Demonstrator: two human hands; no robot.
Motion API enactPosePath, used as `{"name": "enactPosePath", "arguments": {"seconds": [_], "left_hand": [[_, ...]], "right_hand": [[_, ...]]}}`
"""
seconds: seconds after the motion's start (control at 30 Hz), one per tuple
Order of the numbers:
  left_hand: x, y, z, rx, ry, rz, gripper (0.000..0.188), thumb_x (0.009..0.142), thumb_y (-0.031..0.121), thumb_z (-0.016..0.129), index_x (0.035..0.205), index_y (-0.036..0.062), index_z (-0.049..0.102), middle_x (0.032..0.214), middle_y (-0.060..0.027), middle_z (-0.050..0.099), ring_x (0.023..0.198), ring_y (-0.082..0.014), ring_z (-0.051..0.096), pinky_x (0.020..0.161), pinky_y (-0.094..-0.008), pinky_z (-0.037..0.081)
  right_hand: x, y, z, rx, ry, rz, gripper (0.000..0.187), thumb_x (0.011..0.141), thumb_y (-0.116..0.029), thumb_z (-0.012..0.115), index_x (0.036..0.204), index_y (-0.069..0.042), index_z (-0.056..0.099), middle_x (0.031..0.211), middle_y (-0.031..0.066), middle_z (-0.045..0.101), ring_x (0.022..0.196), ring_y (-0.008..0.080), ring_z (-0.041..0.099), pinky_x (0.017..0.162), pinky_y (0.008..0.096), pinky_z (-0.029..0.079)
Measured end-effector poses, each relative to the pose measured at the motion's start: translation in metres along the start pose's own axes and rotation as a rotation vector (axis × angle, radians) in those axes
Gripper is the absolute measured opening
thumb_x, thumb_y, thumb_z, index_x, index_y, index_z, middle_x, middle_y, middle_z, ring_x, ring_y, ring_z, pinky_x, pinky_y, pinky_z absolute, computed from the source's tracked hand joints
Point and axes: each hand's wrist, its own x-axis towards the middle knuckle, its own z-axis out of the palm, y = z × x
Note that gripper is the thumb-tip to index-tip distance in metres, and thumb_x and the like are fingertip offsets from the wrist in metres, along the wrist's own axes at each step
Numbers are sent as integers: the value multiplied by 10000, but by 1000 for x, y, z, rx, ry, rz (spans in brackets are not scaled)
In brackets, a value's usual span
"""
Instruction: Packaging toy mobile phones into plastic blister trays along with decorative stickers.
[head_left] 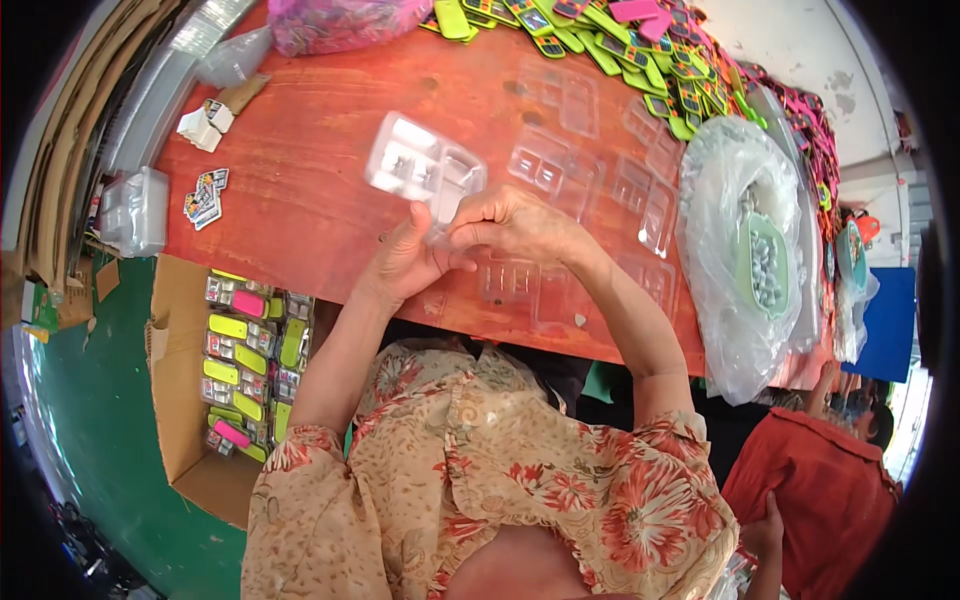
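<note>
A clear plastic blister tray with several compartments is over the red table, just beyond my hands. My left hand has its thumb raised beside the tray's near edge and its fingers stretched rightward, apart from the thumb. Close by, my right hand is closed in a pinch at the tray's near right corner. A faint see-through patch shows between the two hands; what the right fingertips hold is hidden. To the right, more clear trays lie spread over the red tabletop.
Green and pink toy phones are heaped at the far right. A plastic bag surrounds a green basin of small grey pieces. Printed cards lie left. An open carton holds packed toys. A person in red is at lower right.
</note>
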Motion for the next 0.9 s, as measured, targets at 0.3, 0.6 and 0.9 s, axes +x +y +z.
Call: {"name": "enactPosePath", "arguments": {"seconds": [0.3,0.6,0.9], "left_hand": [[-13,25,-21,-67,163,140,563,783,476,450,1134,39,389,911,-155,550,747,-280,572,522,-303,471],[-22,28,-25,-53,130,198,595,773,522,405,1152,64,375,987,-134,524,827,-247,554,606,-302,469],[-13,21,-23,-93,119,141,658,726,547,441,1156,54,364,1001,-99,519,874,-247,539,594,-312,501]], "right_hand": [[60,12,-56,-861,683,-490,63,755,-89,520,718,-39,508,595,88,445,543,225,474,510,283,400],[67,15,-25,-1163,651,170,202,718,-230,576,813,-53,551,749,120,573,707,277,556,541,359,447],[42,-8,12,115,-61,11,96,754,-77,543,714,-7,597,635,47,575,554,84,512,504,224,408]]}}
